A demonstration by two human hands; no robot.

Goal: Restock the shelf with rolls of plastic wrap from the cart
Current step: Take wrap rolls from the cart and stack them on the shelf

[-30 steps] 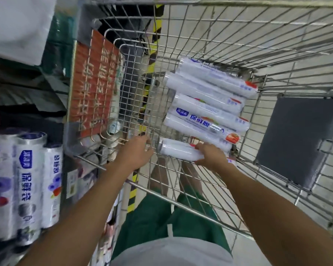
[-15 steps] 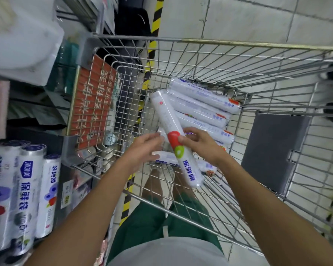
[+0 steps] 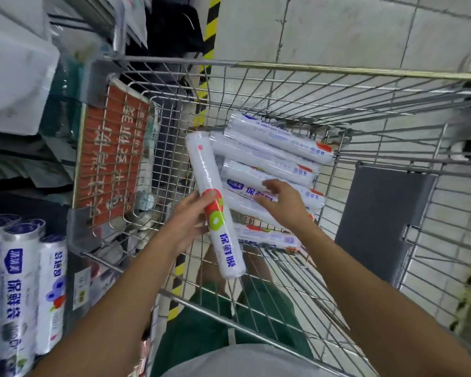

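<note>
Over the wire basket of the cart [image 3: 310,68], one roll of plastic wrap [image 3: 217,220] is gripped by the left hand [image 3: 191,221], whose fingers and thumb are curled round it at its red-and-green label. The roll is held tilted, with its plain end pointing away from the person.

The right hand [image 3: 283,202] is stretched towards the pile of rolls [image 3: 269,151] lying crosswise on the cart floor. Its fingers are nearly straight and spread over a blue-labelled roll [image 3: 242,187], with nothing yet enclosed. Whether the fingertips touch the wrapper cannot be told.

The step in hand is judged to be the gathering of a second roll before the turn to the shelf [image 3: 80,270], which is seen at the left with upright rolls [image 3: 49,289] ranked on it.

For this to be done well, the fingers should be closed round the middle of one roll only, so that it is lifted level and its neighbours are not dragged or set rolling. The wrapper is likely slick, so a full wrap of the fingers is to be preferred to a pinch. The roll already held should be kept clear of the wire side while the second is raised.
</note>
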